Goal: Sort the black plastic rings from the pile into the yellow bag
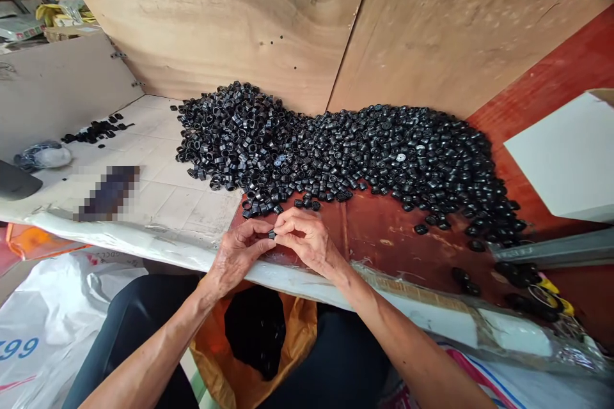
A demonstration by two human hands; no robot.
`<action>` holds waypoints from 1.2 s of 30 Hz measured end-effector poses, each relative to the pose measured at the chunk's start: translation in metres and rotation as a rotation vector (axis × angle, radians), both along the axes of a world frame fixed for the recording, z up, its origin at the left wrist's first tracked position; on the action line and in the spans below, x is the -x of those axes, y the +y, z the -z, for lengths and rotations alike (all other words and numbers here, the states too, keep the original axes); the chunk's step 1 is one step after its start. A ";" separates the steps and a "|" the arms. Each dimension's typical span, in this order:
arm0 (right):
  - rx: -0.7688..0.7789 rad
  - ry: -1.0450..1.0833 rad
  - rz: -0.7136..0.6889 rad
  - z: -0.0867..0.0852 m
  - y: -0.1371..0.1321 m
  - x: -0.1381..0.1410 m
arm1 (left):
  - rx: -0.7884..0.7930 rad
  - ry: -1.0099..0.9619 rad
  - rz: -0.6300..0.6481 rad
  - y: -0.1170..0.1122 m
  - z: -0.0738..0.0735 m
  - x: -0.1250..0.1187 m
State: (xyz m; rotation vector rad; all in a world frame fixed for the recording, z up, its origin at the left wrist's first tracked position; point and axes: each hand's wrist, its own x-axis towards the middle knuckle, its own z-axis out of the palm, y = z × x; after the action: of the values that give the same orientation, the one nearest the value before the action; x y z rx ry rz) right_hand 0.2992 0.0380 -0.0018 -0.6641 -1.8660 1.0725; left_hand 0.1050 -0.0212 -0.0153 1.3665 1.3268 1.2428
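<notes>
My left hand (242, 251) and my right hand (307, 236) meet at the table's front edge. Between their fingertips is a small black plastic part (272, 234), pinched from both sides and mostly covered by the fingers. Just beyond my hands lies a heap of black plastic rings (235, 134). It runs on to the right into a heap of shiny black round caps (407, 153). Below my hands an orange bag (302, 326) stands open between my legs, with a mass of black parts (256, 326) inside.
Wooden boards (230, 19) wall off the back. A white box (566, 160) stands at right, above a grey metal bar (556, 250). Yellow-handled scissors (551, 294) lie at the right front. Small black pieces (98, 132) and a dark cylinder (18, 181) are at left. Padding (158, 246) wraps the front edge.
</notes>
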 end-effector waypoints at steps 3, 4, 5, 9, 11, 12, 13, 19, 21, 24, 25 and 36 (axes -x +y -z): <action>0.044 0.037 -0.013 -0.002 -0.002 0.000 | 0.041 -0.091 0.004 0.001 0.004 0.001; 0.087 0.047 0.007 -0.002 -0.002 0.000 | 0.032 -0.113 0.000 0.002 0.004 0.001; 0.140 0.053 0.040 -0.003 -0.003 0.000 | 0.013 -0.123 -0.004 0.001 0.004 0.001; 0.337 -0.058 0.101 -0.004 -0.005 0.000 | -0.079 -0.040 -0.005 -0.001 0.002 -0.001; 0.389 -0.098 0.083 -0.002 -0.005 0.001 | -0.103 0.002 0.007 -0.002 0.000 -0.001; 0.404 -0.096 0.077 -0.001 -0.004 0.001 | -0.110 0.012 0.010 -0.002 0.000 -0.001; 0.401 -0.085 0.079 0.000 -0.004 0.001 | -0.111 0.020 0.008 -0.002 0.000 -0.001; 0.024 -0.048 0.063 0.003 -0.001 -0.001 | 0.029 -0.079 -0.008 0.001 0.003 -0.001; -0.056 -0.029 0.055 0.004 -0.001 -0.001 | 0.056 -0.130 -0.003 0.002 0.004 -0.001; -0.037 -0.054 0.099 0.007 -0.003 0.001 | -0.005 -0.093 0.012 0.001 0.004 -0.001; -0.019 -0.073 0.118 0.008 -0.004 0.001 | -0.037 -0.055 0.017 0.001 0.004 -0.001; 0.021 -0.272 0.189 0.003 -0.013 -0.001 | -0.030 -0.092 -0.054 -0.003 0.006 -0.004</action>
State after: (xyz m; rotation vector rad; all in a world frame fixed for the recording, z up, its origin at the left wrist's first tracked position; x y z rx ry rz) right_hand 0.3006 0.0255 -0.0046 -1.0198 -1.9751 0.9154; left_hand 0.1090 -0.0240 -0.0210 1.2862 1.2937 1.3509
